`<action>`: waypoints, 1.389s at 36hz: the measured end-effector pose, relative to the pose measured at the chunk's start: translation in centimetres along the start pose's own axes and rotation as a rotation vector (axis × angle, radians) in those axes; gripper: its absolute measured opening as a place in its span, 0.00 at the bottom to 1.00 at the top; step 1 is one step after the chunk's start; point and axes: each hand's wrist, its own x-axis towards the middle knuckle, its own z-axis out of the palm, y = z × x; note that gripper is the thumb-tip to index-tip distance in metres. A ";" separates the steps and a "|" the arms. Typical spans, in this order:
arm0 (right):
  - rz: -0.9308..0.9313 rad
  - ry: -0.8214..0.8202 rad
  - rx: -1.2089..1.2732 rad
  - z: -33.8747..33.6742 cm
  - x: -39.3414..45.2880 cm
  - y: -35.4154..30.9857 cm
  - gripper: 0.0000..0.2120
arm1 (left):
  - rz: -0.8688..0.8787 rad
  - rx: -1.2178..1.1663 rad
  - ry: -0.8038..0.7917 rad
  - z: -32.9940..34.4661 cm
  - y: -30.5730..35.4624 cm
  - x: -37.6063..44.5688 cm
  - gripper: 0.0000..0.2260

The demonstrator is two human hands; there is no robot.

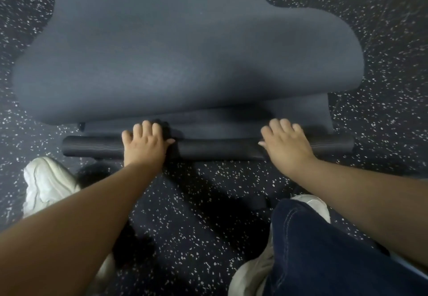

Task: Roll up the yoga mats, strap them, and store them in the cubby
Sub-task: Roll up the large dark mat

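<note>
we find the left hand [144, 141] and right hand [286, 144] pressing spread fingers [148, 126] on the mat roll [208, 148], apparently to keep it tight.

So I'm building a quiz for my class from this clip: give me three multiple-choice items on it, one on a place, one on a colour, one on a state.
1. Where do both hands rest?
A. on the rolled part of the mat
B. on the floor
C. on a shoe

2. What colour is the mat?
A. bright red
B. dark blue-grey
C. yellow

3. How far rolled is the mat?
A. fully rolled
B. wholly flat
C. only its near end

Answers:
1 A: the left hand and right hand lie on the roll.
2 B: the yoga mat is dark blue-grey on the speckled floor.
3 C: a thin roll, most of the mat still loose beyond it.
</note>
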 end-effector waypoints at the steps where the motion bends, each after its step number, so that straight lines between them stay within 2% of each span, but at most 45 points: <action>1: -0.033 -0.012 0.027 -0.3 -0.1 -0.3 0.15 | -0.013 0.004 0.005 0.0 0.6 -0.1 0.19; 5: -0.060 -0.059 0.123 -0.6 -0.5 -1.6 0.16 | -0.098 -0.023 -0.015 -0.4 2.4 -0.4 0.11; 8: -0.052 -0.029 0.213 -0.3 -1.5 -1.8 0.15 | -0.123 -0.079 -0.038 -0.9 3.1 -0.6 0.12; 10: -0.063 -0.026 0.203 0.4 -2.2 -1.6 0.21 | -0.131 -0.161 0.015 -0.6 3.1 -0.9 0.11; 12: -0.085 -0.049 0.184 0.6 -2.8 -1.7 0.28 | -0.126 -0.312 0.148 0.3 3.1 -1.6 0.06; 15: -0.100 -0.041 0.146 1.0 -2.9 -1.6 0.31 | -0.062 -0.412 0.260 1.6 3.9 -3.2 0.20; 20: -0.132 0.035 0.115 1.3 -2.5 -1.2 0.28 | 0.135 -0.293 0.201 3.4 4.1 -5.1 0.27; 22: -0.138 0.070 0.120 1.4 -2.1 -1.0 0.25 | 0.199 -0.234 0.230 3.8 3.7 -4.9 0.27; 26: -0.166 0.135 0.144 1.1 -1.1 0.0 0.17 | 0.208 -0.211 0.273 2.6 3.3 -2.9 0.22; 29: -0.175 0.146 0.200 1.0 -0.3 0.6 0.16 | 0.242 -0.180 0.272 1.6 2.9 -1.6 0.19; 34: -0.130 0.059 0.236 0.5 0.5 0.8 0.11 | 0.237 -0.199 0.321 1.1 3.3 -1.0 0.19; 39: -0.102 -0.005 0.244 0.1 1.4 0.9 0.15 | 0.296 -0.144 0.358 1.8 4.4 -1.9 0.22; 44: -0.082 -0.084 0.234 -0.7 2.8 1.2 0.16 | 0.269 -0.067 0.276 1.3 4.6 -0.9 0.33; 48: -0.039 -0.113 0.272 -1.3 3.8 1.3 0.15 | 0.237 -0.037 0.154 -0.6 4.7 0.4 0.33; 50: -0.039 -0.109 0.264 -1.5 3.9 1.1 0.14 | 0.242 -0.052 0.145 -0.7 4.6 0.6 0.30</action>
